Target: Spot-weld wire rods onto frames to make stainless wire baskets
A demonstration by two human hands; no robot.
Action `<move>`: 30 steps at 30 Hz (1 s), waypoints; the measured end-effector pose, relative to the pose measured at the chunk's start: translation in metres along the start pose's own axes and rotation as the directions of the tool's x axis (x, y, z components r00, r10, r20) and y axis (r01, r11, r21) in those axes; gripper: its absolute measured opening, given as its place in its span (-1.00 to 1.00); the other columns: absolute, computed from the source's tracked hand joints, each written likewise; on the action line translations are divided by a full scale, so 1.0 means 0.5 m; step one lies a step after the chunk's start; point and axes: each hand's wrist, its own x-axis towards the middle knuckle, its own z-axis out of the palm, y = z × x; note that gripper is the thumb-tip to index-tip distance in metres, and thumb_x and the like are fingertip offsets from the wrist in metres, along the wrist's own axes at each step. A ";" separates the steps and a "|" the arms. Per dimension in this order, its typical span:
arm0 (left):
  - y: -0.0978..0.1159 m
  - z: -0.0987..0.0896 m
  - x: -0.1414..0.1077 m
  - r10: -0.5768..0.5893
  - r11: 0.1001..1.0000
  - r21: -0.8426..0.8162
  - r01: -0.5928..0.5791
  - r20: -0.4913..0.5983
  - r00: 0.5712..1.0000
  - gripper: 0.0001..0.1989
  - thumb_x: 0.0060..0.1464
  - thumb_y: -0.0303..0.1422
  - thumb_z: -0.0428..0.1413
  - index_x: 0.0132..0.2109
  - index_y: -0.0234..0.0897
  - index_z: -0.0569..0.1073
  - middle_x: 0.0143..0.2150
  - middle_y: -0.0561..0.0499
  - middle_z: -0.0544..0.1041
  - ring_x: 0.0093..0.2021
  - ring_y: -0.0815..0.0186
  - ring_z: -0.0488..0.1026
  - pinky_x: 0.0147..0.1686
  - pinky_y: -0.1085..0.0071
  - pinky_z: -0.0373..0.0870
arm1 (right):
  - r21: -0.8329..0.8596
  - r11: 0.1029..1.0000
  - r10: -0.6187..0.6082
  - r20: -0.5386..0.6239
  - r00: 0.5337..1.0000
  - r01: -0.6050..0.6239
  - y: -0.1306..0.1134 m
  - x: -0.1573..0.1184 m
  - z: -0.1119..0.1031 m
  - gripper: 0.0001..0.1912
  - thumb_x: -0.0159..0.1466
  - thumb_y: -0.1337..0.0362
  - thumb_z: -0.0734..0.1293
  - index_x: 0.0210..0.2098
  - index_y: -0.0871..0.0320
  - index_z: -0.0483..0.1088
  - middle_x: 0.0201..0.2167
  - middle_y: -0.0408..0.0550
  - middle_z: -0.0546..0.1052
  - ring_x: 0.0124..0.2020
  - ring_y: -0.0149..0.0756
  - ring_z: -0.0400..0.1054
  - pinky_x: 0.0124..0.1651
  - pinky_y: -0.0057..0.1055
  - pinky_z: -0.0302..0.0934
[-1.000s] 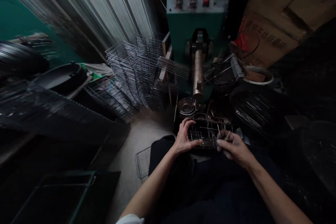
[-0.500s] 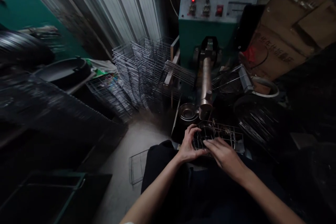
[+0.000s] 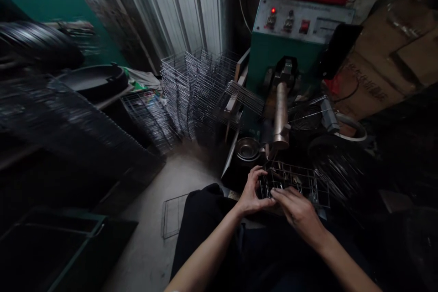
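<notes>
A small wire rack (image 3: 313, 178) lies in front of my lap, just below the metal arm of a green machine (image 3: 260, 52). My left hand (image 3: 251, 194) is curled round the rack's left end, thumb and fingers on either side of it. Over the rack's near side, my right hand (image 3: 297, 210) has its fingers together, with the fingertips close to my left thumb on the wires. What the right fingertips pinch is too dark to make out. The machine's copper-coloured cylinder (image 3: 281, 114) points down at the rack.
Left of the machine stand stacked wire baskets (image 3: 185, 91). A metal bowl (image 3: 247, 148) sits beside the cylinder's tip. One wire frame (image 3: 174, 214) lies on the floor by my left leg. Cardboard boxes (image 3: 369, 73) lean at the right, above a bundle of wires (image 3: 335, 164).
The view has swung a little, so the machine and baskets appear farther right and lower. Both hands stay at the wire rack in nearly the same pose.
</notes>
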 end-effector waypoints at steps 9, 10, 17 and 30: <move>-0.015 -0.005 0.002 0.040 0.999 0.014 -0.040 -0.001 0.999 -0.19 -0.26 -0.23 0.43 0.15 -0.07 0.28 0.38 -0.16 0.01 0.38 -0.04 0.06 0.19 0.01 0.30 | 0.002 1.000 0.013 0.037 0.999 -0.013 0.004 -0.001 0.006 -0.61 0.40 0.49 0.17 0.15 0.12 0.39 -0.01 0.07 0.59 -0.02 -0.14 0.52 0.06 -0.10 0.42; -0.016 -0.005 0.001 0.037 0.999 0.010 -0.037 -0.003 0.999 -0.19 -0.25 -0.23 0.43 0.16 -0.08 0.28 0.38 -0.17 0.01 0.38 -0.04 0.06 0.17 0.03 0.31 | 0.002 1.000 0.011 0.037 0.999 -0.011 0.004 -0.001 0.007 -0.61 0.40 0.48 0.18 0.16 0.12 0.38 -0.01 0.07 0.59 -0.02 -0.14 0.52 0.06 -0.09 0.42; -0.019 -0.013 0.025 0.019 0.998 0.065 -0.017 -0.033 0.999 -0.19 -0.26 -0.27 0.42 0.16 -0.09 0.29 0.36 -0.16 0.05 0.36 -0.03 0.11 0.13 0.07 0.36 | 0.026 0.999 0.034 0.025 0.999 -0.035 0.023 0.026 0.009 -0.58 0.38 0.48 0.18 0.13 0.07 0.44 -0.04 0.05 0.60 -0.04 -0.15 0.52 0.07 -0.12 0.43; -0.014 -0.027 0.044 0.031 0.994 0.110 -0.027 -0.039 0.999 -0.26 -0.19 -0.25 0.39 0.15 -0.10 0.30 0.33 -0.14 0.10 0.33 0.00 0.15 0.08 0.13 0.41 | 0.064 0.997 0.052 0.014 0.999 -0.052 0.037 0.054 0.014 -0.60 0.39 0.46 0.19 0.12 0.05 0.45 -0.06 0.05 0.61 -0.07 -0.15 0.53 0.05 -0.12 0.43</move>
